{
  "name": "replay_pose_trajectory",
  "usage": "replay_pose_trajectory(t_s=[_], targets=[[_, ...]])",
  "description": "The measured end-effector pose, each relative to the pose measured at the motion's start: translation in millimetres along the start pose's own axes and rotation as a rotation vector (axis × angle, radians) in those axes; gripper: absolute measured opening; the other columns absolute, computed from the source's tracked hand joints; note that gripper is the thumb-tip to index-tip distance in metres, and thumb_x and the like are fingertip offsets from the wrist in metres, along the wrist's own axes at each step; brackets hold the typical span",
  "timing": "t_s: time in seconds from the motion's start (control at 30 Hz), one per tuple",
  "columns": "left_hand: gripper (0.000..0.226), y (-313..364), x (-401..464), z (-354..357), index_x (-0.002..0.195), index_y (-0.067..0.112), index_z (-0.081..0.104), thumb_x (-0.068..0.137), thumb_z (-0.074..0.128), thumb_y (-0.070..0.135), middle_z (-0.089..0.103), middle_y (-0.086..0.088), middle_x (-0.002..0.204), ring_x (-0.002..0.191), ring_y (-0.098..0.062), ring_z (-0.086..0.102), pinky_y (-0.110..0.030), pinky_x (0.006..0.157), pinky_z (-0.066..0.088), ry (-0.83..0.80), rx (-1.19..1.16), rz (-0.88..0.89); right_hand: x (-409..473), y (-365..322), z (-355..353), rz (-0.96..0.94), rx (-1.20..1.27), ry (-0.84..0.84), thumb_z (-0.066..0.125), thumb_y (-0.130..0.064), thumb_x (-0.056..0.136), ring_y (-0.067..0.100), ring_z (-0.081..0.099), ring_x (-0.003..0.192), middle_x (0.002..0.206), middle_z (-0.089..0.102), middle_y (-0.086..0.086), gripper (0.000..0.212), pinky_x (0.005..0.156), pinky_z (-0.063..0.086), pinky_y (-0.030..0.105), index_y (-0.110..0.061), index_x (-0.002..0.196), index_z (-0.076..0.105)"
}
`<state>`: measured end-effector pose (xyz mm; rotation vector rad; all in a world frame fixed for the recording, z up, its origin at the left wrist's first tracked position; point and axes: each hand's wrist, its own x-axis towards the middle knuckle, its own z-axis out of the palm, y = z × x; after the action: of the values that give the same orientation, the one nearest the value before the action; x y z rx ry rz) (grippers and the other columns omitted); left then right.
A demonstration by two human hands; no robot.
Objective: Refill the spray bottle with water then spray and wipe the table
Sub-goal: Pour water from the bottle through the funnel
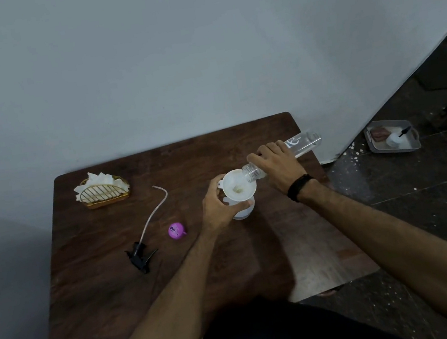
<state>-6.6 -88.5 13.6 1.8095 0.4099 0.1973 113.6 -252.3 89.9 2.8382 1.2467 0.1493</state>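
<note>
On the dark wooden tabletop (110, 273), the left hand (219, 206) has its grip closed around the white spray bottle (244, 209), which stands upright with a white funnel (238, 186) in its neck. The right hand (278, 162) has its grip wrapped around a clear water bottle (304, 142), tipped so its open mouth lies over the funnel. Left of them lie the black sprayer head (139, 256) with its tube, a purple cap (176, 230) and a napkin holder (103, 188).
</note>
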Motion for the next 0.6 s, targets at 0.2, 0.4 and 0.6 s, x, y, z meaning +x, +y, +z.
replay_pose_trajectory(t_s=[0.2, 0.4, 0.6], targets=[[0.085, 1.2, 0.4, 1.3, 0.126, 0.029, 0.054, 0.054, 0.096, 0.041, 0.065, 0.009, 0.121, 0.115, -0.015, 0.062, -0.046, 0.087, 0.059, 0.004, 0.017, -0.021, -0.4, 0.0, 3.0, 0.001, 0.022, 0.008, 0.073, -0.009, 0.077, 0.033, 0.059, 0.094, 0.099, 0.062, 0.012, 0.036, 0.090, 0.045, 0.051, -0.016, 0.111, 0.060], [0.083, 2.6, 1.0, 1.4, 0.125, 0.032, 0.054, 0.054, 0.097, 0.038, 0.064, 0.010, 0.121, 0.114, -0.014, 0.061, -0.044, 0.086, 0.060, 0.001, 0.021, -0.029, 0.8, 1.9, 2.0, 0.001, 0.016, 0.029, 0.072, -0.006, 0.076, 0.034, 0.059, 0.094, 0.099, 0.062, 0.013, 0.037, 0.089, 0.045, 0.051, -0.015, 0.110, 0.061], [0.082, 4.1, 1.2, 1.0, 0.124, 0.029, 0.056, 0.054, 0.098, 0.035, 0.066, 0.009, 0.120, 0.113, -0.015, 0.063, -0.044, 0.083, 0.060, 0.002, 0.016, -0.021, 0.7, 3.4, 2.4, 0.004, 0.016, 0.022, 0.072, -0.004, 0.075, 0.035, 0.060, 0.096, 0.100, 0.063, 0.013, 0.038, 0.091, 0.045, 0.052, -0.015, 0.110, 0.062]])
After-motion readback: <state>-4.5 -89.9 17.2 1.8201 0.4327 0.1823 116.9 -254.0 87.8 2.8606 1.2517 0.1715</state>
